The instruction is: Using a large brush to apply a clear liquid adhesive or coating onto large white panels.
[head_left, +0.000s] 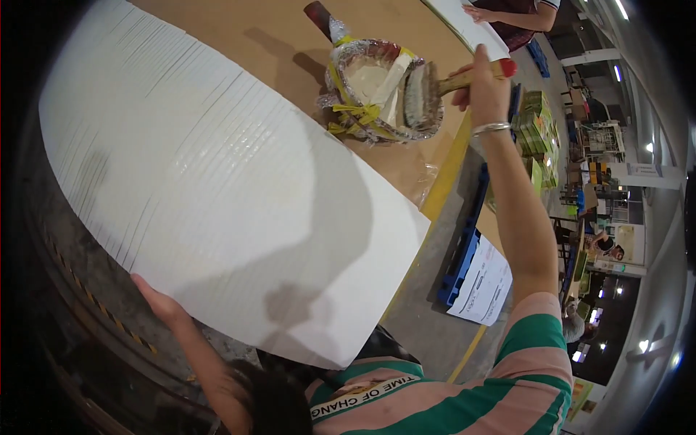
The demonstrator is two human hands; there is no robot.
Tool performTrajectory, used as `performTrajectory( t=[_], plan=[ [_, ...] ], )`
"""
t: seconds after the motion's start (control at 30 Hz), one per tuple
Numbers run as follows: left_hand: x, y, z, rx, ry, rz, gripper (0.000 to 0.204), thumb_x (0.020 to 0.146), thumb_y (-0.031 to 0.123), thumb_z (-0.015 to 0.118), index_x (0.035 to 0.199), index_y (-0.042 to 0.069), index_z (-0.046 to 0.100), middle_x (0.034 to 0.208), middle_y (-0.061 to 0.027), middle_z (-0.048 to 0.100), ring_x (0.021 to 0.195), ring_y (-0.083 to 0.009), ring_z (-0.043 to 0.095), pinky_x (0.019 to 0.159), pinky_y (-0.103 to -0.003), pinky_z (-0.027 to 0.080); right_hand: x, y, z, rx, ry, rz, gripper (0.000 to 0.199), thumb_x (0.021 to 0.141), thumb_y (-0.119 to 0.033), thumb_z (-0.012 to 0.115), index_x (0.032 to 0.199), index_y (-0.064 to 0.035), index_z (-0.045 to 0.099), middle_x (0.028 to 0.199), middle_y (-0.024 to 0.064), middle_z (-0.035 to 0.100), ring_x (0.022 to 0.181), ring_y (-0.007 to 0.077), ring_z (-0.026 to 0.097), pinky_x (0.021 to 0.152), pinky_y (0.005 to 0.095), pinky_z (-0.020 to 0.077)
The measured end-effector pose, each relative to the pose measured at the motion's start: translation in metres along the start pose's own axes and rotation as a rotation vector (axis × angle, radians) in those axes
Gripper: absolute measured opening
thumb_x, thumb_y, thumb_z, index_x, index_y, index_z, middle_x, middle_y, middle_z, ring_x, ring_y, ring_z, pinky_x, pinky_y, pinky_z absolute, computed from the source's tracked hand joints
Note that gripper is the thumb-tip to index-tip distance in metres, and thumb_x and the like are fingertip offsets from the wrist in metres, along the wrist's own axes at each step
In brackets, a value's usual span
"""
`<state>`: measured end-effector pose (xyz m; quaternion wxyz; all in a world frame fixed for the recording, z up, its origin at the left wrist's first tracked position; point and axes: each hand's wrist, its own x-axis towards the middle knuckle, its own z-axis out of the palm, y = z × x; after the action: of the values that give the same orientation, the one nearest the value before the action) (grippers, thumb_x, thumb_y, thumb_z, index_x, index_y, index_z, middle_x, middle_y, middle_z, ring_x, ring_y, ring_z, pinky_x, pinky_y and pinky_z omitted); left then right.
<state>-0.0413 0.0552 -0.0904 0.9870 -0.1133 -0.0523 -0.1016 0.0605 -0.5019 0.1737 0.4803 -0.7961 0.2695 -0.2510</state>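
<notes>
A large fanned stack of white sheets (217,181) lies across a brown table (275,43). My left hand (156,301) rests at the stack's near edge, fingers partly hidden under the sheets. My right hand (484,80) grips the wooden handle of a wide brush (428,90), its bristles against the rim of a foil-lined bowl (377,90) holding pale paste. The bowl is wrapped with yellow tape and sits just beyond the stack's far corner.
Another person's hand (482,13) rests on a white sheet at the table's far end. A yellow strip edges the table. To the right lie a blue pallet (464,254), a printed sheet (482,286) and stacked green boxes (536,123).
</notes>
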Motion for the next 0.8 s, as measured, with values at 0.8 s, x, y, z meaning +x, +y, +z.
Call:
performTrajectory(
  t=[0.8],
  plan=[
    [-0.015, 0.036, -0.013, -0.145, -0.121, -0.038, 0.067, 0.095, 0.045, 0.037, 0.139, -0.005, 0.027, 0.144, -0.0146, 0.029, 0.128, -0.0257, 0.033, 0.107, -0.032, 0.024, -0.033, 0.029, 0.015, 0.318, 0.043, 0.129, 0.05, 0.095, -0.039, 0.043, 0.078, 0.0068, 0.055, 0.07, 0.0162, 0.062, 0.042, 0.019, 0.057, 0.036, 0.0274, 0.0484]
  ],
)
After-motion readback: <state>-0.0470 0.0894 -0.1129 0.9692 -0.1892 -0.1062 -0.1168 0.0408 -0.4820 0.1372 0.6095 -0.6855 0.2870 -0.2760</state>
